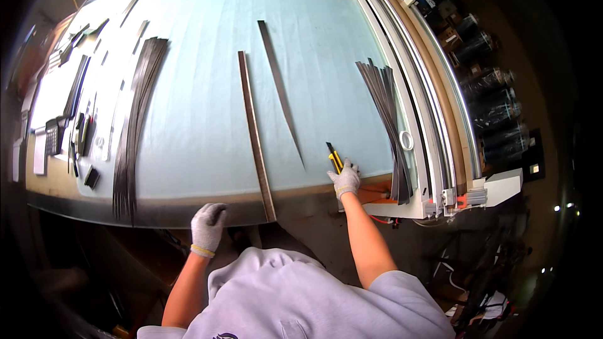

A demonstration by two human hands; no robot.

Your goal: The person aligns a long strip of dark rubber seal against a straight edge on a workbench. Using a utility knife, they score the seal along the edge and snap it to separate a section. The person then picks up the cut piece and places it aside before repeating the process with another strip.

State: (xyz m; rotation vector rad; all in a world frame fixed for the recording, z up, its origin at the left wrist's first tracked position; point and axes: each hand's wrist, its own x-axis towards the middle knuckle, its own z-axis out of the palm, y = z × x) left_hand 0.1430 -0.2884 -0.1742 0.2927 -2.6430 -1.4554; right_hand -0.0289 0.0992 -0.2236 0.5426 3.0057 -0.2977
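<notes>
In my gloved right hand (345, 180) is a yellow and black utility knife (335, 158), its tip pointing away from me above the pale table. The fingers are closed round its near end. My gloved left hand (208, 228) is at the table's near edge with its fingers curled in, and I see nothing in it. Between the hands lies a long brown ruler-like bar (254, 127), one end reaching over the near edge. To its right a single dark, tapering strip (281, 88) lies flat on the table.
A fanned bundle of dark strips (139, 110) lies to the left, a smaller bundle (384, 113) to the right. A white ring (406, 140) is beside the rail-and-roller assembly (433, 81) along the right side. A calculator (53, 137) and small tools are at far left.
</notes>
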